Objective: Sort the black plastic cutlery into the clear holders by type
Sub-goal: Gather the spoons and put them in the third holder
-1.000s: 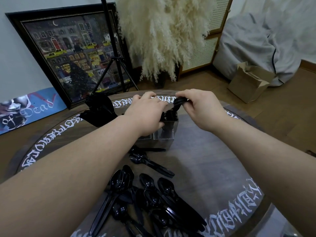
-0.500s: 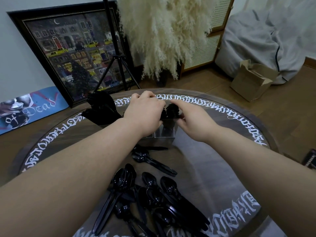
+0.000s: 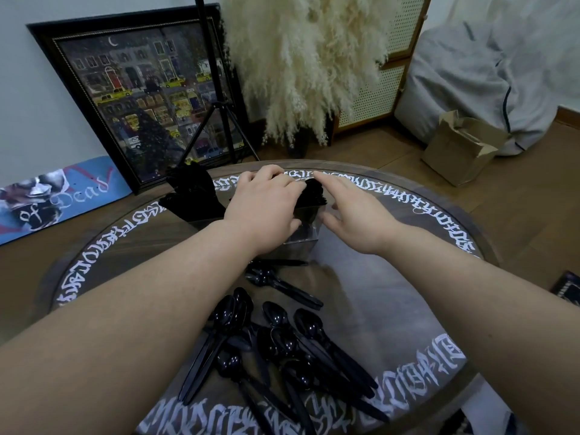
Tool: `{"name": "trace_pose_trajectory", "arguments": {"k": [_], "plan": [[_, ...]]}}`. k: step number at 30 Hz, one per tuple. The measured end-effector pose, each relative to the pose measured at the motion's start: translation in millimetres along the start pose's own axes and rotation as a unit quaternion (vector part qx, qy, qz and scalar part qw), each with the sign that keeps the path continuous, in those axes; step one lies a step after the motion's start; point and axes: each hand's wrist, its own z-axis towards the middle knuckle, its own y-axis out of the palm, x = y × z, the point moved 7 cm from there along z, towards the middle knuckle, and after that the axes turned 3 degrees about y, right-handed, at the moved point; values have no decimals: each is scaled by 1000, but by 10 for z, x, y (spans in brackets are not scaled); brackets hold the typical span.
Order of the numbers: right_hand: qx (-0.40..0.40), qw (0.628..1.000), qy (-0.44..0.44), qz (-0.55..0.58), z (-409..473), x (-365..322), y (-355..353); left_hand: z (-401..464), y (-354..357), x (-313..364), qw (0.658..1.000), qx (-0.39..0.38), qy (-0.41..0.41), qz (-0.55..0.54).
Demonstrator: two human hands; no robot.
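Over the clear holder (image 3: 301, 237), left hand (image 3: 266, 208) grips cutlery (image 3: 312, 194); right hand (image 3: 354, 215) spread open.

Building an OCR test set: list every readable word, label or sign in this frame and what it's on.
"of Dead": on the skateboard deck leaning against the wall at left.
White ornate lettering around the round table's rim: stylized script, cannot be read as words.
Framed painting: yellow cabs and shopfronts, any signs too small to read.
Cardboard box: no print visible.
Black spoons: no markings visible.
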Motion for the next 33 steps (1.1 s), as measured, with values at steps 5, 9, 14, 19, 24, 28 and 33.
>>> {"name": "trace_pose_trajectory", "arguments": {"k": [5, 9, 14, 19, 24, 28, 33], "plan": [[14, 1000, -15, -17, -406, -154, -93, -382, -165, 100, 1000, 15, 1, -12], [-2, 999, -7, -36, -838, -285, 6, -811, -142, 168, 999, 7, -17, -46], [-90, 990, 59, -91, -1234, -256, 427, -1373, 173, 260, 991, -67, -60, -100], [-156, 971, 168, -68, -1460, -37, 759, -1703, 479, 330, 980, -125, -88, -123], [-173, 960, 220, -2, -1458, 84, 956, -1700, 642, 360, 972, -146, -107, -150], [-127, 961, 230, 83, -1373, 88, 899, -1588, 613, 310, 971, -99, -122, -178], [-64, 914, 221, 335, -1247, -131, 783, -1465, 499, 271, 945, -22, -157, -285]]}}
